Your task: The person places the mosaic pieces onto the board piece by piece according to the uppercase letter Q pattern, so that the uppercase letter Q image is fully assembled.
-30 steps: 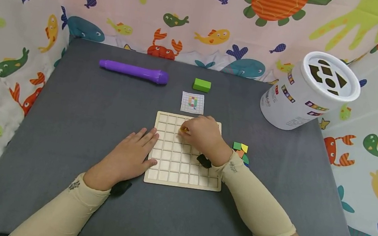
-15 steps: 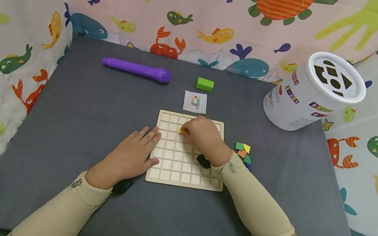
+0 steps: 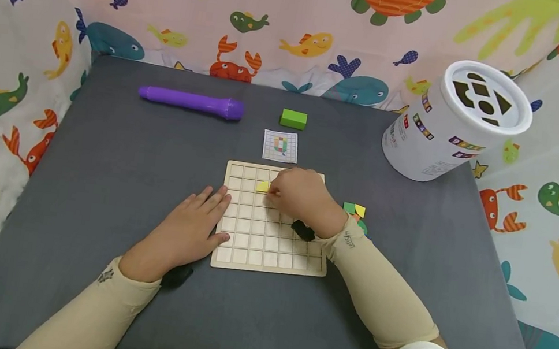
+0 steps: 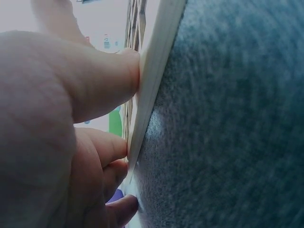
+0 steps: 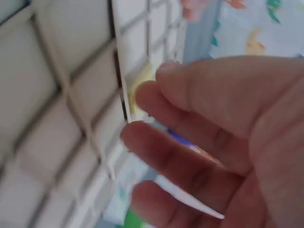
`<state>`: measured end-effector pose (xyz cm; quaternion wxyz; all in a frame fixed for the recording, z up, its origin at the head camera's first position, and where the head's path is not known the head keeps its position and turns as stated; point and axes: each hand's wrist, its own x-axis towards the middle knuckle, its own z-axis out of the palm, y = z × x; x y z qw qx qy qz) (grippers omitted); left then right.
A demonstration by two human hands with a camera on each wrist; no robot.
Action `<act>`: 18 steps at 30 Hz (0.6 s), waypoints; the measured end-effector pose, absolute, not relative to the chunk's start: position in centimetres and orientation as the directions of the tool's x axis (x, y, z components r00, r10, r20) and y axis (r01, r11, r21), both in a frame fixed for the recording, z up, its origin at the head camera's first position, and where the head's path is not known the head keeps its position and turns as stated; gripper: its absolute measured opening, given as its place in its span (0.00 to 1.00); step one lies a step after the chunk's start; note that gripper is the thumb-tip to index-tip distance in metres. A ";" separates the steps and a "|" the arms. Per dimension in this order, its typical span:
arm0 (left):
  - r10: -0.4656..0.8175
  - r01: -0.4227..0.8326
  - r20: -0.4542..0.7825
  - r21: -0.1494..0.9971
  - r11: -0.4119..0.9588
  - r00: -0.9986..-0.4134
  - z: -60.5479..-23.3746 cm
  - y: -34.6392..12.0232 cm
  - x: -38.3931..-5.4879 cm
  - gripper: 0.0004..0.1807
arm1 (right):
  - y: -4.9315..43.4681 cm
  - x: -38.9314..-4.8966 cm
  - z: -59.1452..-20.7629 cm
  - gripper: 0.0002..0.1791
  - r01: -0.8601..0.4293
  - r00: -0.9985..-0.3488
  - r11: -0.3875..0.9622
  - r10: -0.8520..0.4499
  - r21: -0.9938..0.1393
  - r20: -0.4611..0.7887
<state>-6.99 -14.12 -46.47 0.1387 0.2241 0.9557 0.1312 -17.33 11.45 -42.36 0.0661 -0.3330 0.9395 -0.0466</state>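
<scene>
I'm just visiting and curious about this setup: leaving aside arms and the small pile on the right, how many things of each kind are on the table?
Gridded board: 1
Yellow tile: 1
Printed card: 1
Green block: 1
Purple stick: 1
White tub: 1
Total: 6

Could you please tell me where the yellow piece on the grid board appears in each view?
Head: yellow piece near centre, just left of the right hand.
Left wrist: not visible.
Right wrist: above centre, partly behind the fingertips.
Shared landmark: the grid board, in all three.
</scene>
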 end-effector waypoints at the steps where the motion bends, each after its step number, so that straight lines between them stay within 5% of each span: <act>1: 0.465 0.392 -0.206 0.315 0.865 -0.861 -46.5 -14.0 -7.0 0.45 | 12.5 -17.2 -41.9 0.07 -0.603 -0.778 0.784 -0.619 -0.146 -0.105; 9: 0.473 0.396 -0.196 0.331 0.857 -0.859 -46.5 -13.8 -6.8 0.44 | 22.4 -16.2 -40.0 0.07 -0.403 -0.894 0.898 -0.428 -0.177 -0.135; 18: 0.484 0.403 -0.195 0.341 0.849 -0.853 -46.2 -13.7 -6.8 0.44 | 27.5 -12.5 -41.5 0.02 -0.311 -0.914 0.934 -0.346 -0.178 -0.214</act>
